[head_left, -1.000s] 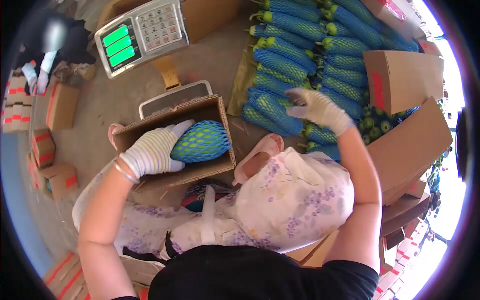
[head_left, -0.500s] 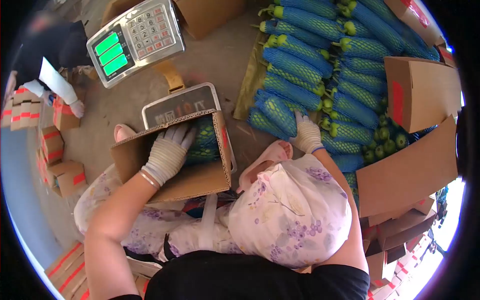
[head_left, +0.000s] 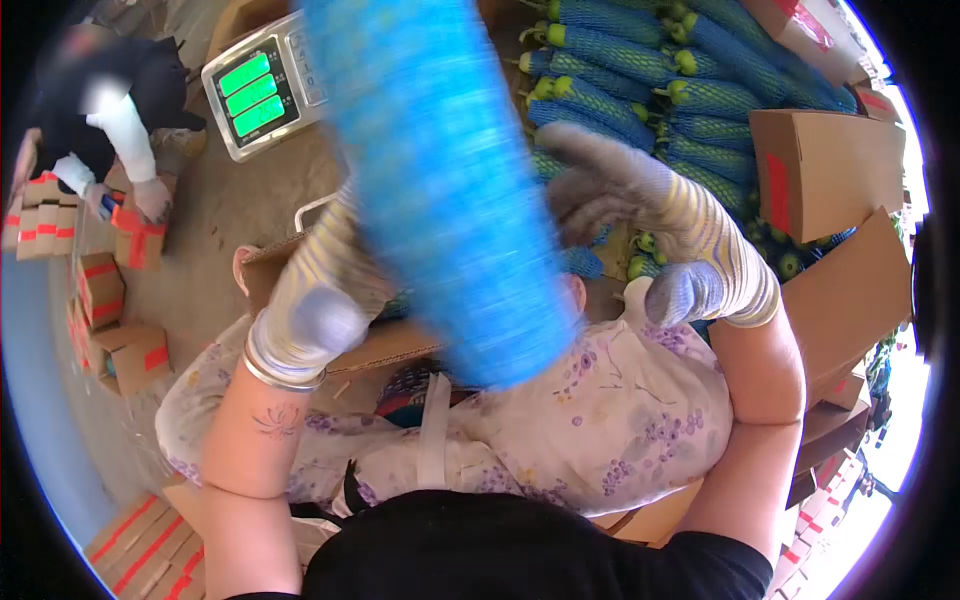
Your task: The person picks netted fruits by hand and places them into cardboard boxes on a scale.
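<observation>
A long blue net-wrapped bundle (head_left: pixel 450 190), smeared by motion, hangs upright before the camera, slightly tilted. My left hand (head_left: pixel 320 285), in a striped glove, is at its left side with the fingertips hidden behind it. On the other side my right hand (head_left: pixel 665 225), gloved too, has its fingers stretched and apart, close to the bundle's right edge. Behind the bundle, the open cardboard box (head_left: pixel 395 345) is mostly hidden. Rows of green gourds in blue nets (head_left: pixel 610 50) lie at the upper right.
A scale display (head_left: pixel 255 95) with green digits stands at the upper left. A co-worker (head_left: pixel 120 110) handles a taped box (head_left: pixel 138 235) at the far left. Open cartons (head_left: pixel 830 170) stand on the right, and stacked cartons (head_left: pixel 150 550) at the lower left.
The blue bundle has come up into view. My left hand has left the box interior and my right hand has risen from the gourds. The co-worker has leaned further in.
</observation>
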`<state>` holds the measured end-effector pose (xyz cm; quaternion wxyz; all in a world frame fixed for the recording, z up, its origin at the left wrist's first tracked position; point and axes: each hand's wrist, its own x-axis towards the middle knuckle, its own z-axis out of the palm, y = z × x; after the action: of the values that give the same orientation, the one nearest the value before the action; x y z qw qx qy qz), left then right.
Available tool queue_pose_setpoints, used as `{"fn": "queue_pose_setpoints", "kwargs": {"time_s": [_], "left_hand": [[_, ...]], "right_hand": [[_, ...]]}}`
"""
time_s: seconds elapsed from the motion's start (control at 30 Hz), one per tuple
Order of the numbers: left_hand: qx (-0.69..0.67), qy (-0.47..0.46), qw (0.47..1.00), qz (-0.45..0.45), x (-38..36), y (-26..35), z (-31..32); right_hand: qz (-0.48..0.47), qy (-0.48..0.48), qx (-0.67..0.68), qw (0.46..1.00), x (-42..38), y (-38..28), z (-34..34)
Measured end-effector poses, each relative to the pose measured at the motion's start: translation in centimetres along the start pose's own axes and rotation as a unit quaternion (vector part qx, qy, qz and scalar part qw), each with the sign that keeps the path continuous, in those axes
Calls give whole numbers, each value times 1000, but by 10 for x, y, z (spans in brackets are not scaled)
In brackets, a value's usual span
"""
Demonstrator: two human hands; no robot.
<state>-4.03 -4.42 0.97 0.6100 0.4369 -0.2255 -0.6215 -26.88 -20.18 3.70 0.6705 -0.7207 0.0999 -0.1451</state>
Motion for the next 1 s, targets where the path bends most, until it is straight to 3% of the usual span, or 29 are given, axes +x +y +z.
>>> {"fn": "queue_pose_setpoints", "kwargs": {"time_s": [0.03,0.07,0.1,0.2,0.23,0.3,0.37,0.43,0.47,0.53,0.63,0.7,0.77,0.8,0.9,1.0], "left_hand": [[-81,-67,994,9,-6,16,3],[-112,-68,991,23,-9,17,-12],[-141,-67,987,35,-12,20,-31],[219,29,974,43,-32,31,-92],[220,28,974,43,-39,32,-95],[504,1,863,34,-46,32,-91],[597,-102,794,-46,-38,29,-80],[624,-182,752,-110,-28,17,-83],[623,-190,750,-113,-21,10,-81],[594,-235,741,-208,-7,0,-76],[644,-290,689,-163,10,-22,-77],[636,-290,694,-174,5,-48,-103],[732,-220,616,-192,-5,-65,-112],[769,-231,565,-191,-5,-72,-112],[806,-191,515,-223,-4,-76,-93],[788,-197,542,-213,-8,-75,-100]], "right_hand": [[18,-45,-17,999,6,-8,0],[-4,-12,-67,998,9,-2,0],[63,9,-74,995,7,1,-3],[162,108,-162,967,-16,62,-25],[180,130,-205,953,-29,91,-33],[262,139,-175,939,-59,148,-44],[331,80,-369,865,-80,184,-52],[344,67,-415,840,-99,227,-57],[353,44,-461,813,-105,238,-58],[378,46,-487,786,-108,253,-61],[420,45,-518,744,-97,276,-70],[373,47,-551,745,-96,290,-76],[370,65,-541,752,-92,300,-82],[362,102,-533,758,-92,303,-85],[361,177,-516,756,-97,315,-101],[384,282,-465,746,-113,311,-109]]}}
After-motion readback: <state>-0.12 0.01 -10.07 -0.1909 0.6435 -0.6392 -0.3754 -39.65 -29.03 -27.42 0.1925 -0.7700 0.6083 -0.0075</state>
